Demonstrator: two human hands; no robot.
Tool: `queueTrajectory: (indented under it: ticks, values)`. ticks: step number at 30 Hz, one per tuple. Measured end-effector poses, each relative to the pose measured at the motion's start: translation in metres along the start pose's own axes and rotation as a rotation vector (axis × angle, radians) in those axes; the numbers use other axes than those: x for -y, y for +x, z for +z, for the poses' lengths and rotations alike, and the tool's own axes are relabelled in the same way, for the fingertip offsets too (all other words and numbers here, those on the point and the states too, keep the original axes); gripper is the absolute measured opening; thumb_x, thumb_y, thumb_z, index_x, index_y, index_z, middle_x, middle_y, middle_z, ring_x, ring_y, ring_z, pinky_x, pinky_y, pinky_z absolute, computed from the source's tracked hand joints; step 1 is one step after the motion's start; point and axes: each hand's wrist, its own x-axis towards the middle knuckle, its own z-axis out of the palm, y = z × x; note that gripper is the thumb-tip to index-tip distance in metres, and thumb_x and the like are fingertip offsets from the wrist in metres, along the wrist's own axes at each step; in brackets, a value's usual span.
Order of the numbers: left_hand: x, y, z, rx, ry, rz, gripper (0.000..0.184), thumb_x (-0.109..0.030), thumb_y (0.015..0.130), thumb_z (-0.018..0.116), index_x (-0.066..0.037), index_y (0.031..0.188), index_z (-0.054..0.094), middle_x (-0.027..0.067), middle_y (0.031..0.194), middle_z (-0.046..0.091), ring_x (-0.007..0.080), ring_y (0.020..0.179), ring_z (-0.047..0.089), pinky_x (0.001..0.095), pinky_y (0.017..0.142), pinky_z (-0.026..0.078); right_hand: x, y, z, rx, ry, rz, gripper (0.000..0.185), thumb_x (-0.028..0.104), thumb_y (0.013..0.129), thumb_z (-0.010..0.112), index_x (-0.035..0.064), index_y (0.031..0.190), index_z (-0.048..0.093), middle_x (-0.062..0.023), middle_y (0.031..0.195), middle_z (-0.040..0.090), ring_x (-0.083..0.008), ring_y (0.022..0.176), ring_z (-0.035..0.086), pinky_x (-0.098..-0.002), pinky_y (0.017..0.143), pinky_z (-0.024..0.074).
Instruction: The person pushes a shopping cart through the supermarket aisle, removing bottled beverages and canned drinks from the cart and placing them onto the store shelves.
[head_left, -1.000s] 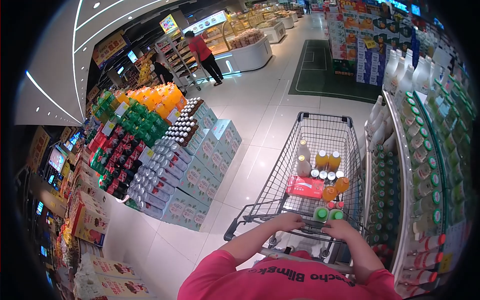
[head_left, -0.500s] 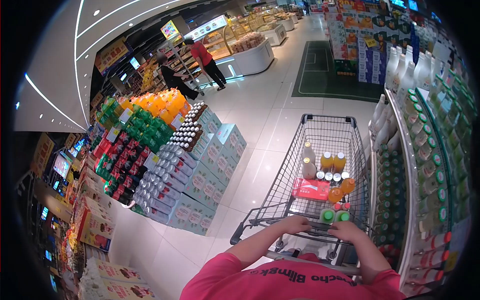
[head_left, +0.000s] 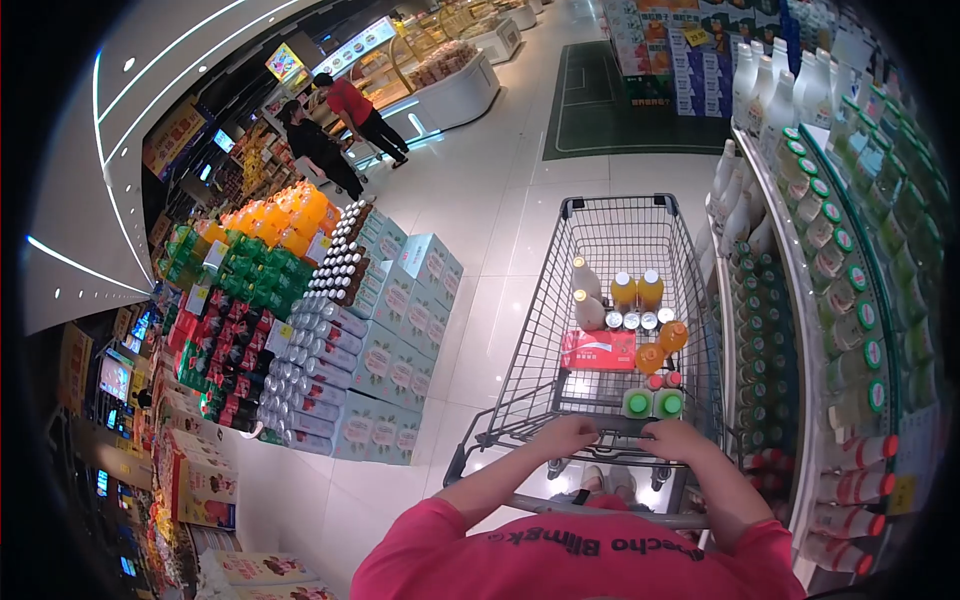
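Head view: we judge the step in hand as pushing a loaded cart.
Our left hand and right hand curl around its near handle, just left of the shelf; pushing on calls for even pressure and clearance on the right.

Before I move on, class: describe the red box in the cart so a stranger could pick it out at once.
Find the wire shopping cart in front of the person in pink. Inside, towards its left side, the red box lies left of two round orange bottles. Unlike those bottles, it is rectangular and red, with white markings.
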Motion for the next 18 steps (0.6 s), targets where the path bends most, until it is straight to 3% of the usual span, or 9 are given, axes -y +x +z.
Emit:
queueTrajectory:
  ticks: [2, 3, 4, 8, 14, 18]
  values:
    - [0.004, 0.005, 0.002, -0.068, -0.078, -0.022, 0.031, -0.029, 0.084, 0.063, -0.005, 0.103, 0.064, 0.0096, 0.090, 0.066, 0.0191, 0.083, 0.063, 0.0314, 0.074, 0.049, 0.011, -0.005, -0.007, 0.018, -0.010, 0.030, 0.043, 0.044, 0.085, 0.051, 0.0051, 0.101, 0.064, -0.0184, 0.098, 0.065, -0.0346, 0.095, 0.061, -0.0447, 0.083, 0.0467]
    - [0.004, 0.010, -0.002, -0.005, -0.198, -0.104, 0.029, -0.022, 0.082, 0.065, -0.004, 0.105, 0.062, 0.0073, 0.090, 0.065, 0.0153, 0.082, 0.061, 0.0279, 0.073, 0.049, 0.015, -0.006, -0.011, 0.029, 0.002, 0.049, 0.043, 0.043, 0.086, 0.051, 0.0050, 0.100, 0.064, -0.0182, 0.097, 0.065, -0.0346, 0.095, 0.061, -0.0450, 0.083, 0.0467]
    - [0.011, 0.022, -0.002, -0.015, -0.258, -0.050, 0.032, -0.021, 0.082, 0.065, -0.004, 0.108, 0.060, 0.0057, 0.091, 0.064, 0.0132, 0.080, 0.060, 0.0259, 0.071, 0.049, 0.016, -0.009, -0.011, 0.040, 0.017, 0.071, 0.042, 0.043, 0.086, 0.051, 0.0050, 0.099, 0.064, -0.0180, 0.097, 0.065, -0.0347, 0.095, 0.061, -0.0452, 0.083, 0.0466]
    - [0.007, 0.077, -0.010, -0.110, 0.042, 0.165, 0.041, -0.022, 0.077, 0.066, -0.001, 0.112, 0.057, 0.0130, 0.093, 0.063, 0.0218, 0.084, 0.062, 0.0330, 0.075, 0.050, 0.015, -0.008, -0.004, -0.062, -0.090, 0.018, 0.038, 0.039, 0.087, 0.051, 0.0037, 0.094, 0.064, -0.0175, 0.090, 0.065, -0.0343, 0.088, 0.063, -0.0458, 0.078, 0.0488]
    - [0.029, 0.201, 0.032, -0.023, 0.401, 0.138, 0.056, -0.024, 0.075, 0.063, -0.002, 0.123, 0.046, 0.0233, 0.114, 0.057, 0.0351, 0.105, 0.058, 0.0429, 0.089, 0.047, 0.013, -0.006, -0.005, -0.055, -0.062, 0.016, 0.036, 0.037, 0.084, 0.054, 0.0033, 0.093, 0.064, -0.0167, 0.086, 0.066, -0.0335, 0.086, 0.064, -0.0461, 0.076, 0.0501]
    - [0.030, 0.248, 0.056, 0.099, 0.574, 0.014, 0.057, -0.029, 0.076, 0.060, -0.004, 0.125, 0.045, 0.0231, 0.119, 0.055, 0.0361, 0.108, 0.057, 0.0450, 0.090, 0.047, 0.013, -0.008, -0.012, -0.032, -0.005, 0.040, 0.037, 0.038, 0.084, 0.054, 0.0033, 0.090, 0.066, -0.0150, 0.085, 0.067, -0.0318, 0.084, 0.065, -0.0450, 0.075, 0.0504]
